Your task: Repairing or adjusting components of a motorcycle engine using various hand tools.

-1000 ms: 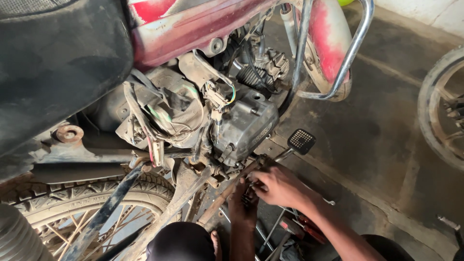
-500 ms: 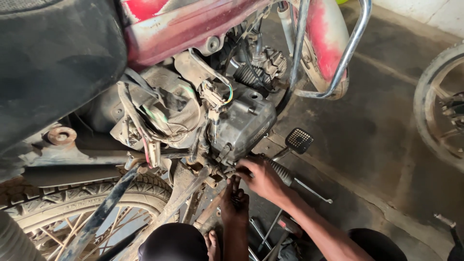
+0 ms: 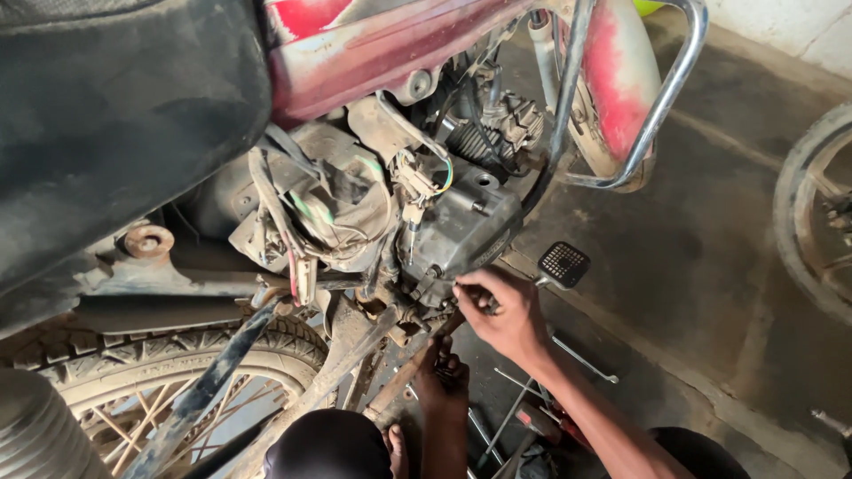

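Observation:
A red motorcycle's grey engine case (image 3: 461, 226) fills the middle of the head view, with loose wires (image 3: 417, 182) above it. My right hand (image 3: 504, 312) comes in from the lower right, its fingers curled tight against the underside of the case at the top end of a rusty brown bar (image 3: 399, 381). My left hand (image 3: 441, 371) sits just below, closed around that bar. What the bar's tip sits on is hidden by my fingers. A person's dark-haired head (image 3: 328, 443) is at the bottom edge, right beside my left forearm.
Black seat (image 3: 115, 115) at upper left, rear tyre with spokes (image 3: 177, 364) at lower left, a ribbed shock spring (image 3: 35, 435) in the corner. A chrome guard bar (image 3: 661, 98), a black gridded pedal (image 3: 564, 263), metal tools on the concrete floor (image 3: 581, 359), another wheel (image 3: 812, 222) at right.
My right hand has shifted up and left against the engine's underside. My left hand stays under it on the bar. The view has drifted slightly.

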